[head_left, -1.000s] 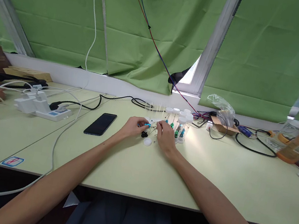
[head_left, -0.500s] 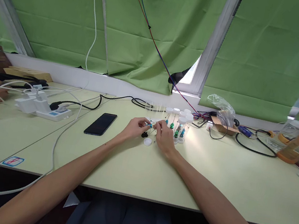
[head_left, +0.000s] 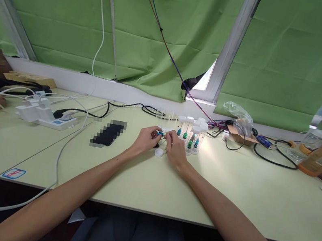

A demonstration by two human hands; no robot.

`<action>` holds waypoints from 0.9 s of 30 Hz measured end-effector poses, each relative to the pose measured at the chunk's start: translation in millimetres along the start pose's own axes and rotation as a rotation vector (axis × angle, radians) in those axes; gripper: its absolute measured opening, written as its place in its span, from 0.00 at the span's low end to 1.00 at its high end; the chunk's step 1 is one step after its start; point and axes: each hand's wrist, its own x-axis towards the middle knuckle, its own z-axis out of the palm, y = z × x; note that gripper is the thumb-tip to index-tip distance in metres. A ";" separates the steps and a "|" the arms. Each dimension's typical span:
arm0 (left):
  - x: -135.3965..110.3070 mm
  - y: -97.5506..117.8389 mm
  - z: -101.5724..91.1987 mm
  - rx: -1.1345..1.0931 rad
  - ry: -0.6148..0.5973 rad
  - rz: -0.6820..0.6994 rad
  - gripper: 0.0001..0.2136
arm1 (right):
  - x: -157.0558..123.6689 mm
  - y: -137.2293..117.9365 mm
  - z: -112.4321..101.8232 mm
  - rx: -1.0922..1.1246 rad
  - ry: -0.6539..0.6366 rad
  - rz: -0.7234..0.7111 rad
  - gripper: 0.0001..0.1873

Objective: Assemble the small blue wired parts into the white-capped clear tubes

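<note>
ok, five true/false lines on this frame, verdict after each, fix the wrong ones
1. The left hand holds a small blue part. True.
2. Clear tubes with white lids stand by the right hand. True.
3. The clear tubes show only orange pieces inside. False: green pieces and blue pieces show in them.
4. A white cap lies on the table. True.
5. The white cap lies to the right of the clear tubes. False: it lies to their left.
</note>
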 end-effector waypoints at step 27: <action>2.0 -0.6 1.4 -0.179 0.003 0.014 0.14 | 0.0 -0.7 0.8 0.303 0.040 0.069 0.11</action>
